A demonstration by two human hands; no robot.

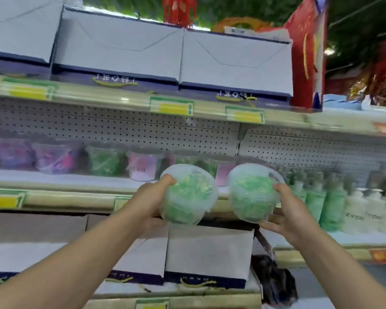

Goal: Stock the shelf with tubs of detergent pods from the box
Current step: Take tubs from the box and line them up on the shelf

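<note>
each hand carries a tub up toward the shelf [71, 178], so the sound way on, i'd judge, is to level both tubs, lift them over the shelf lip and set them into the gap in front of the row of tubs [105, 158] already standing there, one at a time so neither knocks a neighbour. the left hand [153, 198] has its thumb curled over the rim of the left tub [188, 195] with the fingers under it, and the right hand [292, 210] grips the right tub [253, 192] the same way, both held just in front of the shelf edge and tilted toward the camera. the tubs are clear, round and lidded, packed with green pods, the two close together but apart
</note>
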